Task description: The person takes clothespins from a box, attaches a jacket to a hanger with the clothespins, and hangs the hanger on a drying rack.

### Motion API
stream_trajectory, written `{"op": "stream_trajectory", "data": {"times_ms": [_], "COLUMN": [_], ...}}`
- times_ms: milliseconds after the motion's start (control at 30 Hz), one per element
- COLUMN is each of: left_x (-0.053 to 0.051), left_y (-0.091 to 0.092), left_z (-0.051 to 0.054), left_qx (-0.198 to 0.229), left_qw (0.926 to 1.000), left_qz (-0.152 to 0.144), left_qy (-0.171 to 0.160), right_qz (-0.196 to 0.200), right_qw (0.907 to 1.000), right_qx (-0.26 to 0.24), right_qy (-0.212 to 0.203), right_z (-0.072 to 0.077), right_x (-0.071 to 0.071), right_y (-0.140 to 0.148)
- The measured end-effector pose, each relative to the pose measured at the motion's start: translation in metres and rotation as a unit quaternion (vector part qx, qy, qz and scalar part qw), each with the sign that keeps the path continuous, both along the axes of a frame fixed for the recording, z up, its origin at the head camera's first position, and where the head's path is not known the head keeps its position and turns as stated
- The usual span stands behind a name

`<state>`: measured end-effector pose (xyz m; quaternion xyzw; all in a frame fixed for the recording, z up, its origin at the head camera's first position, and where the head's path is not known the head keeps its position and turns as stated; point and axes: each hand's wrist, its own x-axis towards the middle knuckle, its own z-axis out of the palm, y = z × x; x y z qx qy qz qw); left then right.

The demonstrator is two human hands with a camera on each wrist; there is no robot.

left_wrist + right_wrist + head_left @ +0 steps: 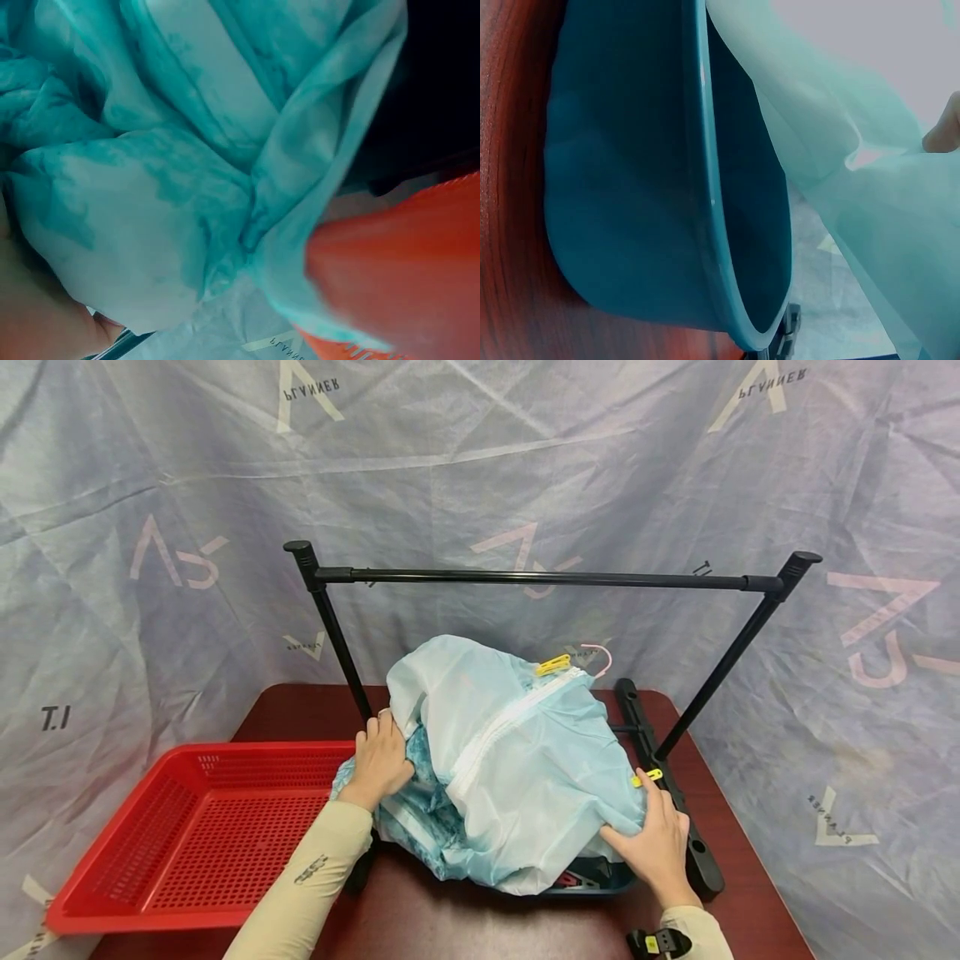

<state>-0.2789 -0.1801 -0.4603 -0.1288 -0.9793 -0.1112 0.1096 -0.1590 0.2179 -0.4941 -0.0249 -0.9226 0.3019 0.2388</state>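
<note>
A light blue, thin zip jacket [547, 768] with a white zipper lies bunched over a dark blue basin [630, 172]. The pink hook of a hanger [602, 660] sticks out at its top, and a yellow clothespin [553, 665] sits close by. My left hand [381, 758] grips the jacket's left side, where the fabric has a blue mottled pattern [127, 217]. At the right edge my right hand [656, 835] holds the fabric between thumb and fingers, beside a second yellow clothespin [647, 777]. Beneath the jacket, some red and dark clothespins [581, 878] show in the basin.
A red plastic basket [225, 835] stands on the left of the brown table [450, 927], partly beyond its edge. Behind the jacket rises a black clothes rack [525, 578], its right foot [693, 852] along the table's right side. Grey printed cloth [450, 468] hangs all around.
</note>
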Motion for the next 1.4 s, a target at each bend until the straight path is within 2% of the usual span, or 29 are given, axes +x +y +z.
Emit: {"op": "stream_trajectory", "data": {"times_ms": [200, 500, 767, 1100, 1400], "left_x": [-0.002, -0.004, -0.007, -0.005, -0.007], "left_y": [0.001, 0.000, -0.002, 0.008, 0.017], "left_z": [-0.005, -0.013, -0.023, -0.025, -0.035], "left_qx": [0.019, 0.018, 0.027, 0.020, 0.016], "left_qw": [0.9996, 0.9975, 0.9968, 0.9943, 0.9944], "left_qz": [-0.001, 0.000, -0.005, -0.008, -0.018], "left_qy": [-0.023, -0.069, -0.075, -0.105, -0.103], "right_qz": [-0.003, -0.007, -0.006, -0.007, -0.015], "right_qw": [1.0000, 0.9999, 1.0000, 1.0000, 0.9999], "right_qx": [0.004, 0.005, 0.005, 0.006, 0.003], "right_qy": [0.002, -0.006, 0.002, 0.000, -0.002], "right_z": [-0.001, -0.003, -0.003, -0.005, -0.004], "right_x": [-0.001, -0.002, -0.002, -0.003, -0.002], "right_y": [-0.001, -0.001, -0.001, 0.001, 0.003]}}
